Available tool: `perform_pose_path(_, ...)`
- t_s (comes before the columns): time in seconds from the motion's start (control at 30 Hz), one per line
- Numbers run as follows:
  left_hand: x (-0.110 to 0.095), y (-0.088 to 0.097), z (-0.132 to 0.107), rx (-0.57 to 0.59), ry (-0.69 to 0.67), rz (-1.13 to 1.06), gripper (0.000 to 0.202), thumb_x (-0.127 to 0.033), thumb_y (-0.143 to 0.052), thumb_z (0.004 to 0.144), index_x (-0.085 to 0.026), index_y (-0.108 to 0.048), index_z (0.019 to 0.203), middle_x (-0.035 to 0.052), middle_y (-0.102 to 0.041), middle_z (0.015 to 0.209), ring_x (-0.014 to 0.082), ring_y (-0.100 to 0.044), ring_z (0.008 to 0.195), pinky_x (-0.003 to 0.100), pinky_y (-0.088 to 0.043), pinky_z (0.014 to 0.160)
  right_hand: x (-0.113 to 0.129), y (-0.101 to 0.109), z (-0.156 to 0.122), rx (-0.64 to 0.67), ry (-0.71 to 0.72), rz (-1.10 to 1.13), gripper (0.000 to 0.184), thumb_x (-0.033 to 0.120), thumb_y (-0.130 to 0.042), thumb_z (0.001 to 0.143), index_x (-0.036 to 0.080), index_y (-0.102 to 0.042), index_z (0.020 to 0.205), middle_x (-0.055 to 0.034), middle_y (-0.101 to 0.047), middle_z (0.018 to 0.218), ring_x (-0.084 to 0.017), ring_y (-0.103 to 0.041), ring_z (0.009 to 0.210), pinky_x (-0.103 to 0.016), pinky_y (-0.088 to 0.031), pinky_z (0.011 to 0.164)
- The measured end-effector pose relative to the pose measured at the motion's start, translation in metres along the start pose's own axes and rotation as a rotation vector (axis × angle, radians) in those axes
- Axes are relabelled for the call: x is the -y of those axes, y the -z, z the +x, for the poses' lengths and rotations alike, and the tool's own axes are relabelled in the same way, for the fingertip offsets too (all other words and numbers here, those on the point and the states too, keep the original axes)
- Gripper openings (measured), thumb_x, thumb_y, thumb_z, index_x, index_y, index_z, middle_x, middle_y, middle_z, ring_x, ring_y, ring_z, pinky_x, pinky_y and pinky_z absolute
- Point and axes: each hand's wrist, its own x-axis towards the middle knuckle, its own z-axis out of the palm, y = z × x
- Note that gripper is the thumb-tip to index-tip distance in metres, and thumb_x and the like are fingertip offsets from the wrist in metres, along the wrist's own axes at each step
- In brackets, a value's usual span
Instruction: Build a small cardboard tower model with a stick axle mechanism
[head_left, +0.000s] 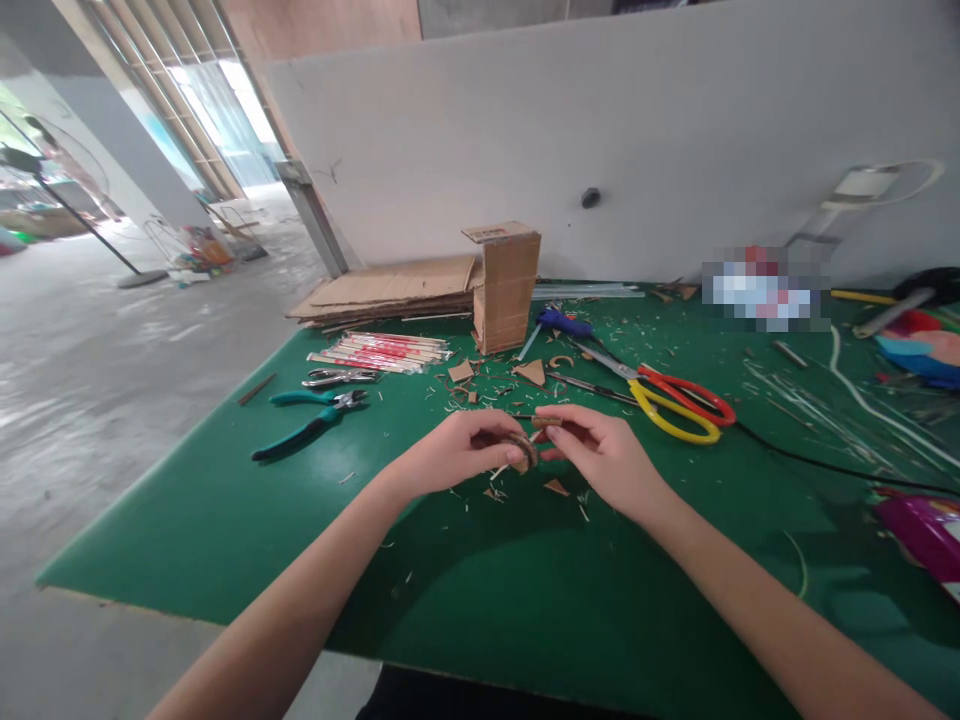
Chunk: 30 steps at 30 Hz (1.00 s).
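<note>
Beyond the right hand, the way's barred by scissors; straight ahead, by 1 cardboard box; near-left, green tabletop is left open!

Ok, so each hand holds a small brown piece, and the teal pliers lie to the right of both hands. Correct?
Not quite: in the head view the teal pliers lie to the left of the left hand and the right hand. Each does hold a small brown piece.

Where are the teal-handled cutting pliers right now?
In the head view, the teal-handled cutting pliers lie on the left side of the green tabletop, left of the left hand, with a shiny metal tool just behind them.
</note>
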Motion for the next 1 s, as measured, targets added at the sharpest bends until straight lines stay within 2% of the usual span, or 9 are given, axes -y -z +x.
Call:
perform_pose_path(0.3, -0.0012, -0.0002, -0.0004, -0.061, 0.004, -0.012, 0.023, -0.032, -0.060, 0.083, -0.015, -0.061, 0.099, 0.0052, -0.069, 0.086, 0.0149, -0.064, 0.082, 0.031, -0.049, 0.077, -0.0021, 0.0001, -0.0004, -0.006, -0.015, 0.016, 0.027, 0.032, -0.059, 0.081, 0.023, -0.066, 0.105, -0.0050, -0.070, 0.092, -0.020, -0.068, 0.083, -0.041, -0.059, 0.076)
perform_pose_path(0.43, -0.0017, -0.0005, -0.0008, -0.089, -0.002, -0.002, 0.022, -0.030, -0.060, 0.082, -0.015, -0.060, 0.098, 0.0050, -0.069, 0.086, 0.0143, -0.064, 0.081, 0.029, -0.049, 0.076, -0.0028, 0.0008, -0.0009, -0.020, -0.004, 0.013, 0.030, 0.034, -0.057, 0.082, 0.023, -0.066, 0.108, -0.0063, -0.070, 0.098, -0.020, -0.068, 0.086, -0.041, -0.059, 0.076)
perform_pose_path(0.8, 0.0009, 0.0001, 0.0001, -0.074, -0.003, -0.004, 0.022, -0.030, -0.061, 0.082, -0.015, -0.060, 0.098, 0.0054, -0.069, 0.087, 0.0153, -0.065, 0.083, 0.031, -0.050, 0.078, -0.0042, 0.0014, -0.0014, -0.019, 0.007, 0.009, 0.029, 0.034, -0.057, 0.084, 0.023, -0.065, 0.109, -0.0057, -0.069, 0.101, -0.020, -0.068, 0.087, -0.040, -0.059, 0.077)
perform_pose_path(1.0, 0.0019, -0.0005, -0.0011, -0.081, 0.011, 0.047, 0.024, -0.030, -0.061, 0.081, -0.016, -0.060, 0.100, 0.0046, -0.068, 0.088, 0.0159, -0.064, 0.083, 0.032, -0.049, 0.078, -0.0028, -0.0005, -0.0028, -0.025, 0.024, -0.015, 0.030, 0.033, -0.055, 0.085, 0.023, -0.064, 0.111, -0.0057, -0.070, 0.100, -0.018, -0.069, 0.080, -0.037, -0.061, 0.072)
